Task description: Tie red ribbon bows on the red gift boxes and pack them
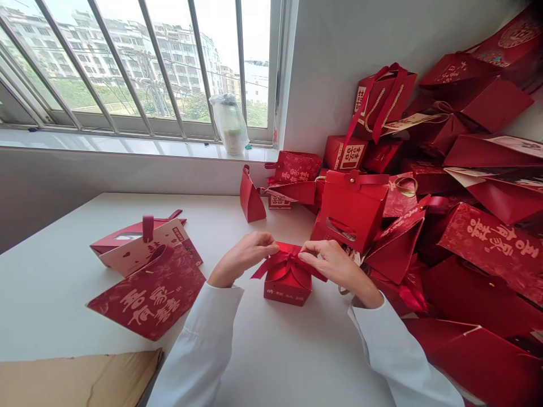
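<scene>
A small red gift box (287,288) with pale lettering on its front stands upright on the white table, between my hands. A red ribbon (288,261) is tied in a bow across its top, its tails hanging out to both sides. My left hand (250,252) pinches the ribbon at the bow's left side. On the other side my right hand (324,260) is closed, thumb and fingers pressed together on the ribbon's right part. The fingertips partly cover the ribbon, so its exact loops there are hidden.
Several flattened red boxes (153,291) lie on the table (51,294) at left. A large heap of red gift boxes (487,237) fills the right side. Cardboard (76,379) is at the lower left. A bagged cup (231,127) stands on the windowsill before barred windows.
</scene>
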A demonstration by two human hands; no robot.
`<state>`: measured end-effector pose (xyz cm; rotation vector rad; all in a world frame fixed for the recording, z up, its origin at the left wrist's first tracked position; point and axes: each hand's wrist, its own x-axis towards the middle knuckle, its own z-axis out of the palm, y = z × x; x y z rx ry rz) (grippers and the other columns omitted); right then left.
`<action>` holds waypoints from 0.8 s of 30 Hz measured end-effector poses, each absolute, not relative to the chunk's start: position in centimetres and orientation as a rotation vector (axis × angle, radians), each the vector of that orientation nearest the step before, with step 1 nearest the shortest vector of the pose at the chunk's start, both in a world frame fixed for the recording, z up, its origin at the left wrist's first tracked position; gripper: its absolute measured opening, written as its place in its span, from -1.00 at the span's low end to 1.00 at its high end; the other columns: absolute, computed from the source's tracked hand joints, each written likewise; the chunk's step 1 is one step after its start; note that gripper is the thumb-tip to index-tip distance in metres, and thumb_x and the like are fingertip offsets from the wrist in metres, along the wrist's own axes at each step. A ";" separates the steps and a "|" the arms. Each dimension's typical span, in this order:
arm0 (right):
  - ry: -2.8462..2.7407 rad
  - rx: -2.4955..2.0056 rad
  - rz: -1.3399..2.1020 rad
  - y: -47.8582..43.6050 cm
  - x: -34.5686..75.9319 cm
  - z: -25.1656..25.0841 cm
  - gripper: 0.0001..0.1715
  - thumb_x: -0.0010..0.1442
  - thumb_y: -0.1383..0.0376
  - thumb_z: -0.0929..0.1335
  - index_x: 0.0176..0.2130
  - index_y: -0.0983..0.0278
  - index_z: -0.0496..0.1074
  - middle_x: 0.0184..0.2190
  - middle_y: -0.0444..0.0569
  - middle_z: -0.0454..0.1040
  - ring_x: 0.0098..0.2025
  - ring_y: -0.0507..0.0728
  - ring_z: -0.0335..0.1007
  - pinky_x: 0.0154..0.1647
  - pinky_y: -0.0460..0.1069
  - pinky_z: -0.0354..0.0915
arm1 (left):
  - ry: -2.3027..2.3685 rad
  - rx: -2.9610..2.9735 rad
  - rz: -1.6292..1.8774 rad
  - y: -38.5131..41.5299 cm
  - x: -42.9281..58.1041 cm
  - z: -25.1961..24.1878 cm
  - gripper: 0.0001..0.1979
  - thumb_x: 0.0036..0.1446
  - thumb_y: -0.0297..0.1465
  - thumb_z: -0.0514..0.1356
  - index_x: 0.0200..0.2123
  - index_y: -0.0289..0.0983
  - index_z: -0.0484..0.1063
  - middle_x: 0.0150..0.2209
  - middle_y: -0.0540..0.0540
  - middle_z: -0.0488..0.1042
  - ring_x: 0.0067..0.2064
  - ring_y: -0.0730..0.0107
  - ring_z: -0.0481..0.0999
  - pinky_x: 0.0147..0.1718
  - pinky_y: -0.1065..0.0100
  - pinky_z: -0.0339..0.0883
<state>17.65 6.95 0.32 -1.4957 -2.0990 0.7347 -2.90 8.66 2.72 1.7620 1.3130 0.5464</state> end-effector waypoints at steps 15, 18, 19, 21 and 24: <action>-2.092 -1.508 0.775 6.9 17.7 0.2 -0.66 0.20 0.15 0.21 -0.49 0.26 0.36 -0.61 -0.23 0.22 -0.58 -0.03 -0.02 -0.55 -0.08 -0.07 | 1.446 1.717 0.529 8.4 -2.4 2.8 -0.64 0.05 -0.08 0.07 -0.32 -0.27 0.33 -0.57 0.04 0.32 -0.63 0.53 0.14 -0.65 0.46 -0.03; -2.086 -1.514 0.764 6.8 17.7 0.2 -0.66 0.19 0.14 0.22 -0.50 0.25 0.36 -0.61 -0.23 0.22 -0.58 -0.03 0.00 -0.54 -0.08 -0.06 | 1.400 1.747 0.465 8.3 -3.2 2.9 -0.60 -0.02 -0.07 0.14 -0.25 -0.27 0.33 -0.58 0.04 0.37 -0.59 0.48 0.24 -0.63 0.45 0.03; -2.086 -1.520 0.759 6.8 17.7 0.3 -0.66 0.19 0.14 0.22 -0.50 0.25 0.37 -0.62 -0.23 0.22 -0.58 -0.03 0.00 -0.55 -0.08 -0.06 | 1.399 1.769 0.447 8.3 -3.5 2.9 -0.61 -0.03 -0.09 0.16 -0.24 -0.27 0.33 -0.59 0.04 0.38 -0.57 0.45 0.28 -0.60 0.45 0.06; -2.085 -1.531 0.755 6.8 17.7 0.3 -0.66 0.18 0.14 0.22 -0.49 0.25 0.38 -0.63 -0.23 0.21 -0.58 -0.03 0.01 -0.55 -0.08 -0.06 | 1.408 1.801 0.441 8.0 -3.9 3.3 -0.65 -0.04 -0.15 0.17 -0.24 -0.26 0.31 -0.60 0.04 0.40 -0.53 0.42 0.32 -0.56 0.45 0.12; -2.082 -1.534 0.762 6.8 17.6 0.3 -0.67 0.18 0.15 0.22 -0.49 0.25 0.38 -0.64 -0.23 0.20 -0.58 -0.03 0.03 -0.55 -0.09 -0.05 | 1.394 1.809 0.467 7.5 -4.0 4.2 -0.72 -0.03 -0.22 0.16 -0.27 -0.25 0.29 -0.62 0.05 0.42 -0.55 0.44 0.31 -0.56 0.46 0.11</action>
